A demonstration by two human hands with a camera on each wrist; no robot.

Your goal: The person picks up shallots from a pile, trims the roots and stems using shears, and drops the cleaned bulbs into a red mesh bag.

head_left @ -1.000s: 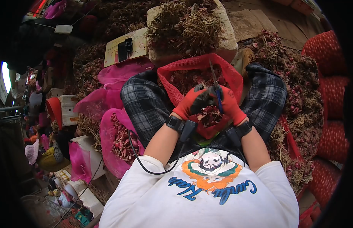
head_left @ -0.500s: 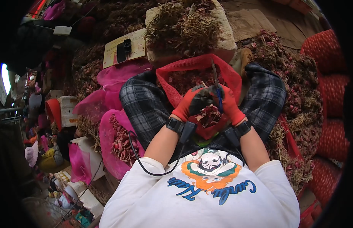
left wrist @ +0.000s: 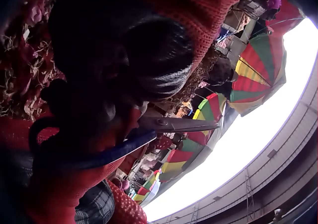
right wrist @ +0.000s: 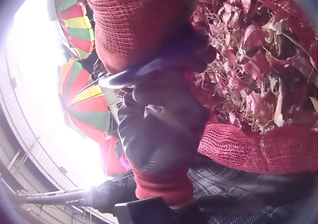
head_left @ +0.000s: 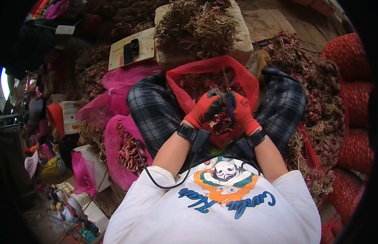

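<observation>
In the head view both gloved hands meet over an open red mesh bag (head_left: 181, 96) between the person's knees. The right hand (head_left: 242, 112) grips scissors with blue handles (head_left: 231, 109); their metal blades point away from the body. Close up in the left wrist view, the blade (left wrist: 184, 125) sticks out past the dark glove fingers. Beside the scissors, the left hand (head_left: 205, 109) has its fingers curled inward against the right hand. I cannot tell what is between those fingers. Dry pinkish skins and stringy roots (right wrist: 253, 60) fill the bag in the right wrist view.
A white foam box (head_left: 244, 44) heaped with dried shallot bunches (head_left: 215, 28) stands ahead. On the left are a pink mesh bag of shallots (head_left: 130, 148) and a phone (head_left: 128, 53) on a board. More shallot bunches (head_left: 315, 97) and stacked red sacks (head_left: 353, 95) lie right.
Both hands have stayed together over the red bag, with only slight shifts of the fingers and scissors. A dry tuft at the left fingertips earlier no longer shows clearly.
</observation>
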